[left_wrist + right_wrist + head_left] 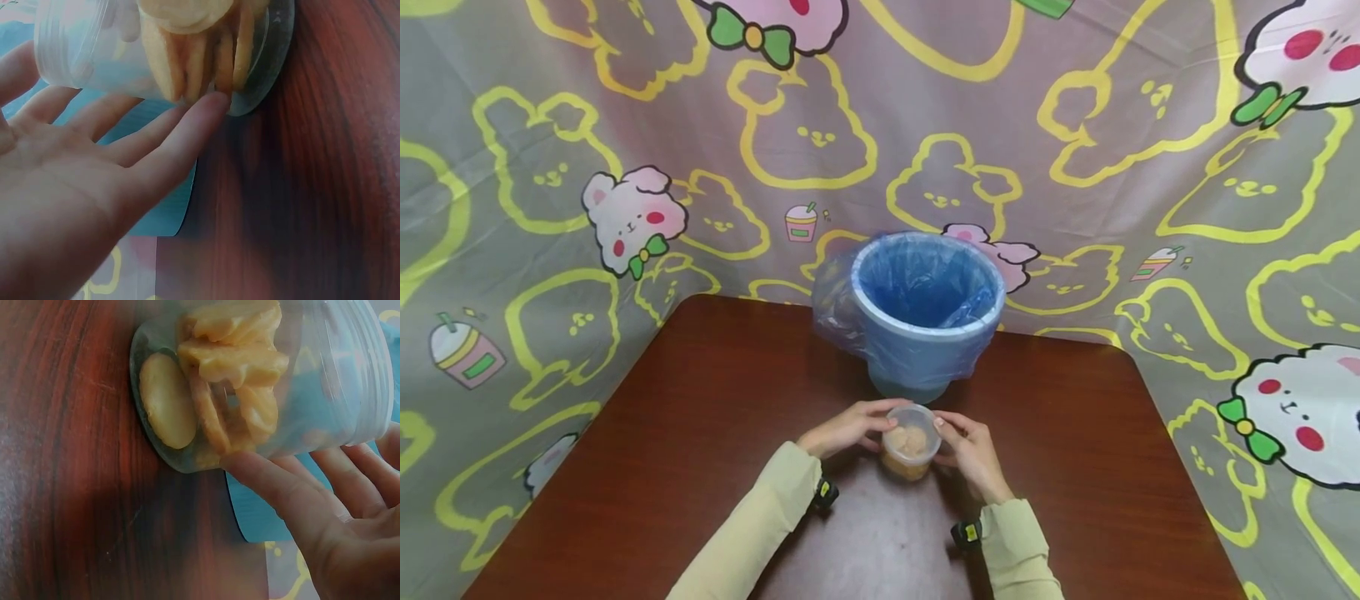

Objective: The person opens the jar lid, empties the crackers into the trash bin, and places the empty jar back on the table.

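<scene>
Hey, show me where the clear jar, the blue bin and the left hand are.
Clear jar point(309, 372): right wrist view, on its transparent side wall.
Blue bin point(910, 389): head view, on its lower front wall.
Left hand point(90, 159): left wrist view, on the palm.

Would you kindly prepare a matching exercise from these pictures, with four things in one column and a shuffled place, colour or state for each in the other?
Things:
1. clear jar
2. yellowish pieces
3. bin
4. tabletop

Descriptions:
A. blue, lined with a see-through plastic bag
B. dark reddish brown
C. held between the left hand and the right hand
D. inside a see-through container

Right pairs: 1-C, 2-D, 3-A, 4-B.
</scene>
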`<state>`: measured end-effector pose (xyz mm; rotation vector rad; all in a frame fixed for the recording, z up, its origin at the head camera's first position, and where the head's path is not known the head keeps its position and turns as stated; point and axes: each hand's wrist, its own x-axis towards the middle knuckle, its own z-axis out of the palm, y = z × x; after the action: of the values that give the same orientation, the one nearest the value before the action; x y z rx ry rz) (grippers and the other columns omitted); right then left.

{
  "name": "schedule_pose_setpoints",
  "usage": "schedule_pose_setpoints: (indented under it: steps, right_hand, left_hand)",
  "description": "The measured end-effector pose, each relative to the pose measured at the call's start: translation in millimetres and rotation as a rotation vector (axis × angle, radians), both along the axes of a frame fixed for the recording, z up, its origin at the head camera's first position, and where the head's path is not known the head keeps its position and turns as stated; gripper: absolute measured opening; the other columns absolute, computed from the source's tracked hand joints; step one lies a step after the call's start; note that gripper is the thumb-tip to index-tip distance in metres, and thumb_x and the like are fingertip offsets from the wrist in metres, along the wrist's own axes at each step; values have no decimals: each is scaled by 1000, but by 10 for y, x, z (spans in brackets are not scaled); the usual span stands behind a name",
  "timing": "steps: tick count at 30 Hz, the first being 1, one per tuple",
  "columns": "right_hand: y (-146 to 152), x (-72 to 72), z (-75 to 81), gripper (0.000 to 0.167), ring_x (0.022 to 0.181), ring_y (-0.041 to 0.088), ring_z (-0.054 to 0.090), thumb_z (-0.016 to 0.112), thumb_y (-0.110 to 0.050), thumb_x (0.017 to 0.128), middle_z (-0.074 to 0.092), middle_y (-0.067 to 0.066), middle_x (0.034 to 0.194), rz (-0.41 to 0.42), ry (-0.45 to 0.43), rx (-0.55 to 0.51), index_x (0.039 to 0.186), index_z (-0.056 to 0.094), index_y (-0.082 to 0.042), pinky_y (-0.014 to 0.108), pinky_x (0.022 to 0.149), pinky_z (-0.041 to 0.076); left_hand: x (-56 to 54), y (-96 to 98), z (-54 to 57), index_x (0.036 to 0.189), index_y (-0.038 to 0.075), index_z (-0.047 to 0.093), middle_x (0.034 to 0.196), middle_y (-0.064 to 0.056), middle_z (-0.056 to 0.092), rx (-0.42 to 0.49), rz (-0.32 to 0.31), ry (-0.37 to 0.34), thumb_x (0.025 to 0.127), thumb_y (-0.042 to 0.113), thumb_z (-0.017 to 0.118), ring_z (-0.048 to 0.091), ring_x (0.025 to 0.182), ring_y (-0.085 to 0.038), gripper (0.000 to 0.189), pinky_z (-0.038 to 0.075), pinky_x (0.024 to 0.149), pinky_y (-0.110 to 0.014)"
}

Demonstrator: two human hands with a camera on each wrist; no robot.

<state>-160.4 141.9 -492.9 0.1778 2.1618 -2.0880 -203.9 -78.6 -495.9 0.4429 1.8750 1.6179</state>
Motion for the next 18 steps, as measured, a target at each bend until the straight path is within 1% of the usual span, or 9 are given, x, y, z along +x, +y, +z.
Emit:
schedule_pose_setpoints:
  steps: [3, 8, 12, 15, 18]
  right_hand:
    - [-10, 2, -7, 29, 95, 22, 66, 58, -13, 96, 65, 22, 115, 4, -4, 0, 120, 64, 3, 45, 71, 58]
    - [-10, 7, -23, 31, 99, 23, 65, 58, -14, 96, 64, 22, 119, 15, -6, 2, 122, 63, 2, 43, 72, 58]
    - [-5, 10, -34, 31, 98, 23, 64, 59, -15, 96, 62, 21, 122, 24, -1, -5, 122, 63, 2, 44, 74, 58]
    - [-9, 15, -47, 32, 97, 22, 64, 59, -16, 96, 61, 20, 123, 25, 0, -13, 123, 62, 1, 45, 76, 58]
    - [-8, 15, -61, 32, 97, 22, 64, 58, -16, 96, 61, 21, 124, 29, 4, -23, 123, 62, 2, 45, 77, 58]
  left_hand:
    - [1, -16, 2, 145, 21, 45, 146, -10, 47, -9, 4, -3, 99, 24, 50, 54, 119, -25, 46, 52, 90, -47]
    - [19, -18, -1, 147, 19, 43, 147, -11, 46, -6, 9, 0, 100, 25, 49, 54, 120, -25, 48, 51, 90, -47]
    - [42, -12, -6, 148, 17, 39, 147, -13, 45, -3, -12, 26, 102, 27, 45, 54, 122, -26, 48, 50, 93, -47]
    - [70, -18, 14, 150, 16, 36, 149, -14, 43, -1, -31, 49, 103, 28, 43, 51, 126, -29, 49, 49, 96, -49]
    - [90, -24, 43, 151, 13, 34, 150, -15, 40, -11, -36, 83, 103, 26, 44, 47, 130, -31, 50, 48, 97, -49]
